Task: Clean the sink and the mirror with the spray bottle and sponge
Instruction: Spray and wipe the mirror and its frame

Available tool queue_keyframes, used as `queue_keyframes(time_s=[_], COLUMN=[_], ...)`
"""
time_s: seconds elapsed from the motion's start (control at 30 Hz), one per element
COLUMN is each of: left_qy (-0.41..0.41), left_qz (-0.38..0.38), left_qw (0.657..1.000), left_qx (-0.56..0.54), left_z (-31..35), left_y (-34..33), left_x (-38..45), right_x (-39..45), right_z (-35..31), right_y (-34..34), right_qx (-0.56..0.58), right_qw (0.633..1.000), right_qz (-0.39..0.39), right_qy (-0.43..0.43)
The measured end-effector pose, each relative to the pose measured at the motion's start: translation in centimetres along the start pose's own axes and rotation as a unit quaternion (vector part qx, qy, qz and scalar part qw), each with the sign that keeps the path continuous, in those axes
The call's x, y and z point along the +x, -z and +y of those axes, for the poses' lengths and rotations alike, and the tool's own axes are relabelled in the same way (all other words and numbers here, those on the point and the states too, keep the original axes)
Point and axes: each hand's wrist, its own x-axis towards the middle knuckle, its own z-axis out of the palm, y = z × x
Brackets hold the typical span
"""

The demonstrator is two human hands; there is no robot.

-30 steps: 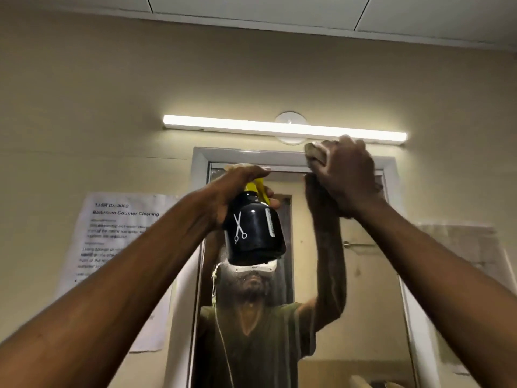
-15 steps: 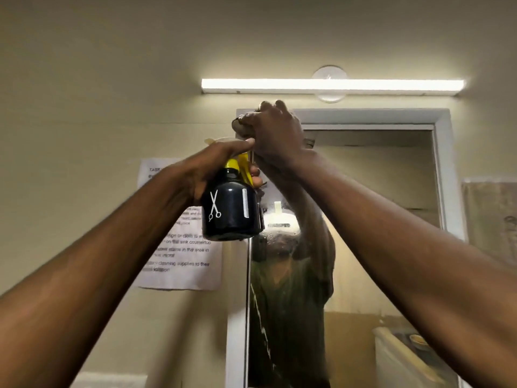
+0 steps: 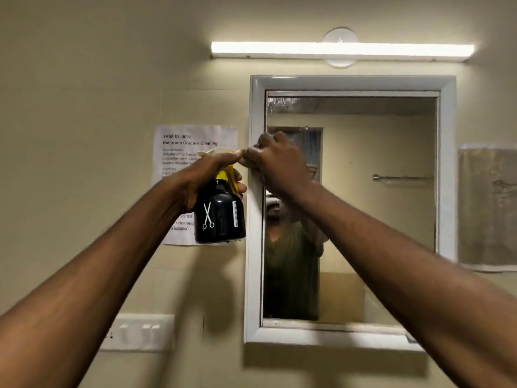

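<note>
One black spray bottle (image 3: 219,219) bears white scissors and comb marks

We see the black spray bottle (image 3: 219,217) upright, yellow-necked, at nine o'clock of the white-framed mirror (image 3: 377,205); the sponge (image 3: 247,161), mostly hidden, touches the frame's left edge.

The white-framed wall mirror (image 3: 352,219) hangs below the long tube light (image 3: 341,50). Left of it is the printed paper notice (image 3: 193,152), with the black plastic spray bottle (image 3: 219,217) in front; the white switch plate (image 3: 137,333) sits lower left.
</note>
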Motion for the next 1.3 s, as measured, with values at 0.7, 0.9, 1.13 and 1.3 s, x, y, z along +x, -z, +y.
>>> queue_keyframes(time_s=[0.7,0.9,1.13,1.3], left_qy=[-0.019,-0.031,-0.023,-0.02], left_qz=[0.102,0.122,0.087,0.043], left_qw=[0.995,0.99,0.993,0.997], left_qx=[0.003,0.058,0.081,0.059], left_z=[-8.8,-10.9,-12.1,-13.3], left_y=[-7.4,-13.0,-18.1,-20.2], left_x=[-11.2,-14.4,-16.6,-17.9], right_x=[-22.8,-25.1,-27.9,-30.3], right_z=[-7.8,-3.8,-1.5,-1.0], right_y=[1.3,5.6,10.1,11.9], right_qx=[0.165,0.317,0.396,0.402], right_qw=[0.962,0.891,0.831,0.815], right_qz=[-0.214,-0.133,-0.088,-0.106], right_qy=[-0.047,-0.297,-0.381,-0.403])
